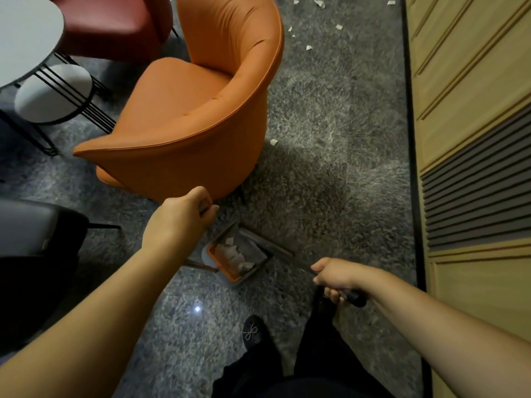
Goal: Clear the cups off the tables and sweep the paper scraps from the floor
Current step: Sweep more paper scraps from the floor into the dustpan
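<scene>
Speckled grey floor (330, 116), scraps (309, 47) scattered. Left hand (184, 216) gripping dustpan (238, 259) handle, mostly hidden; right hand (336, 278) clenching dark broom handle (355, 297), head blurred.

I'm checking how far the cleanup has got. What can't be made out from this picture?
- Round table, head view: the frame's left and top edges cut it, so any cups there are unseen.
- Dustpan: the left hand covers its handle top, and blur leaves the scraps inside uncountable.
- Broom head: not distinguishable; only the handle in the right hand shows.
- Floor under the orange chair: hidden by the chair.
</scene>
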`<action>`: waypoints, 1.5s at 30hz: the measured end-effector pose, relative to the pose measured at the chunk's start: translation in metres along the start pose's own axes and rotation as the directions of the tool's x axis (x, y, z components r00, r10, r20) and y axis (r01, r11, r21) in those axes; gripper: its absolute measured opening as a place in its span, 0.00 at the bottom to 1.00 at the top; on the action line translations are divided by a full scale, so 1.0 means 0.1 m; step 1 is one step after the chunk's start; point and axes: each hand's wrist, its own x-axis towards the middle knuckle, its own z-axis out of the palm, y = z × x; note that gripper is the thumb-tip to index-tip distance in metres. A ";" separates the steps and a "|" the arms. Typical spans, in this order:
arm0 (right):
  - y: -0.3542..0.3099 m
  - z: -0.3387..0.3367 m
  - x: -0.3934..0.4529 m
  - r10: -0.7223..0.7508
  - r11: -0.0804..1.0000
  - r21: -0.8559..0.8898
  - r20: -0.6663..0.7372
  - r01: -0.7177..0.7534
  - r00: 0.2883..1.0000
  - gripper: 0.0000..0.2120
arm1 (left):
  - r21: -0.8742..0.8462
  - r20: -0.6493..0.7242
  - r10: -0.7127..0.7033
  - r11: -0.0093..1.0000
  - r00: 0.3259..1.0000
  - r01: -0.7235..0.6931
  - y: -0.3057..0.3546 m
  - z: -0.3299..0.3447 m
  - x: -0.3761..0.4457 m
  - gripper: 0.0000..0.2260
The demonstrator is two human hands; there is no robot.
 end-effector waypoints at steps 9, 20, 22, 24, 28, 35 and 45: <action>0.39 -0.68 -0.42 -0.040 0.980 0.198 0.026 0.034 0.999 0.20 | -0.066 -0.064 -0.054 0.997 0.996 0.050 0.66 -0.05 0.22 0.08; 0.45 -1.90 -0.62 -0.148 0.944 0.263 -0.209 0.201 0.967 0.21 | -0.062 -0.223 -0.007 0.998 0.975 -0.007 1.70 0.02 0.93 0.06; 0.43 -2.10 -0.62 -0.147 0.930 0.297 -0.236 0.215 0.961 0.21 | -0.073 -0.242 0.004 0.997 0.970 -0.022 1.85 0.05 1.05 0.06; 0.38 -2.29 -0.58 -0.138 0.914 0.341 -0.248 0.220 0.959 0.20 | -0.087 -0.238 0.019 0.995 0.971 -0.041 1.98 0.08 1.17 0.06; 0.19 -2.68 -0.48 -0.127 0.894 0.393 -0.243 0.217 0.962 0.20 | -0.112 -0.215 0.015 0.993 0.976 -0.040 2.14 0.11 1.51 0.07; -0.33 -3.21 -0.23 -0.097 0.898 0.393 -0.259 0.197 0.961 0.21 | -0.129 -0.163 0.002 0.991 0.987 -0.023 2.25 0.09 2.10 0.08; -1.04 -3.69 0.31 -0.085 0.935 0.317 -0.234 0.158 0.969 0.20 | -0.161 -0.140 -0.091 0.985 0.986 0.068 2.16 0.01 2.35 0.07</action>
